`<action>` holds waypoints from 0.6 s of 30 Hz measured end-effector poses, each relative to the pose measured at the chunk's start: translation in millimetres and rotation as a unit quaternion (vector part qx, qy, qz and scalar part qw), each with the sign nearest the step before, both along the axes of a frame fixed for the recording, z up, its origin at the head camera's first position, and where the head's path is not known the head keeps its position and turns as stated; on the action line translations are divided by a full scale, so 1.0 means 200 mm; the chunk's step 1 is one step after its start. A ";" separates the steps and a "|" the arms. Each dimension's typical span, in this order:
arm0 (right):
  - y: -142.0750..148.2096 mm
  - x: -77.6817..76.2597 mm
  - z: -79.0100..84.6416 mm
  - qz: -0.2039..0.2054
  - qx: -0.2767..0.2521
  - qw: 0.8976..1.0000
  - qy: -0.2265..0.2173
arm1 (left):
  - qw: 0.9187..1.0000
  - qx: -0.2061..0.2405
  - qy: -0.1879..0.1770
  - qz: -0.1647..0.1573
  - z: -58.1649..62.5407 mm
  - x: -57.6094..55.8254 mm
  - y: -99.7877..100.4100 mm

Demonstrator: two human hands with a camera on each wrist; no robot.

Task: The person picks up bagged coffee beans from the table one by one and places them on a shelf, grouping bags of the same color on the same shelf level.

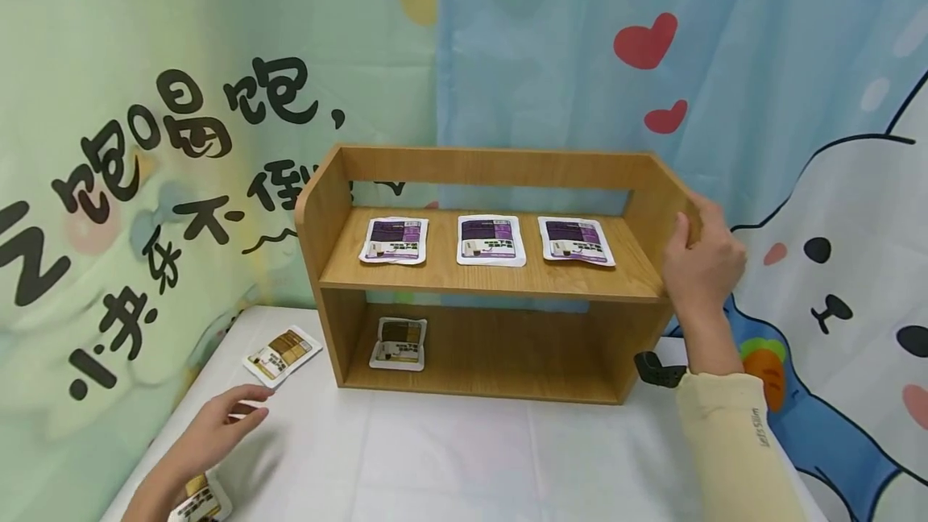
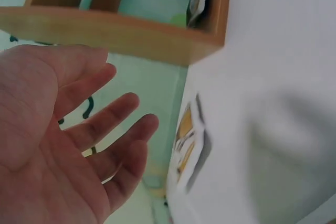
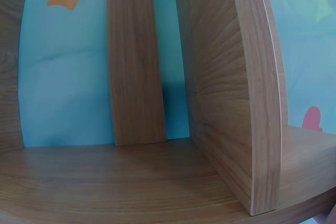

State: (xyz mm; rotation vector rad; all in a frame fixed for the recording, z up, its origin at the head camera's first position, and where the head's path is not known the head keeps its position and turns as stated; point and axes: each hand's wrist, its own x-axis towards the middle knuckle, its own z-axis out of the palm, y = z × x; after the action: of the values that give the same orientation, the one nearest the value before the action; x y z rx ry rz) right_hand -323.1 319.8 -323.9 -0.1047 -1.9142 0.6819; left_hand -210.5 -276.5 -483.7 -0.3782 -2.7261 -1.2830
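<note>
My right hand [image 1: 705, 254] grips the upper right side panel of a two-tier wooden shelf [image 1: 493, 294], its thumb inside the panel. In the right wrist view the shelf's wood [image 3: 226, 77] shows close up, with that hand out of sight. My left hand [image 1: 215, 429] hovers over the table, holding nothing, fingers loosely bent. Its fingertips are right by a white packet with a gold and black label [image 1: 283, 356] that lies left of the shelf. From the left wrist, the open palm [image 2: 79, 135] faces the camera, the packet [image 2: 190, 142] beyond it.
Three purple-labelled packets [image 1: 490, 240] sit in a row on the upper tier. One gold-labelled packet [image 1: 399, 343] leans at the lower tier's left. Another packet [image 1: 200, 499] lies under my left wrist on the white table [image 1: 449, 457]. Printed curtains [image 1: 536, 47] hang behind.
</note>
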 end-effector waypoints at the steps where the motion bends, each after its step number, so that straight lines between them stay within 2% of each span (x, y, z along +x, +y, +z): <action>1: 0.00 0.00 0.00 0.000 0.001 1.000 0.001 | 1.000 -0.017 0.011 -0.001 0.02 -0.02 -0.02; 6: 0.00 0.00 0.00 -0.006 0.006 1.000 0.004 | 0.992 -0.108 0.064 -0.019 0.10 -0.12 -0.09; 9: 0.00 0.00 0.00 -0.005 0.004 1.000 0.000 | 0.988 -0.132 0.072 -0.035 0.14 -0.18 -0.12; 13: 0.00 0.00 0.00 0.003 -0.002 1.000 -0.005 | 0.988 -0.129 0.065 -0.052 0.15 -0.27 -0.15; 18: 0.00 0.00 0.01 0.006 -0.001 1.000 0.002 | 0.995 -0.088 0.011 -0.042 0.11 -0.39 -0.19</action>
State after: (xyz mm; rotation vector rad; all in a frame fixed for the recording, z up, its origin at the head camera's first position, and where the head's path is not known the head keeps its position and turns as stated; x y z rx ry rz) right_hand -323.5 319.1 -322.5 -0.0942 -1.9108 0.6918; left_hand -287.9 -314.9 -461.6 -0.5238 -2.8410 -1.0510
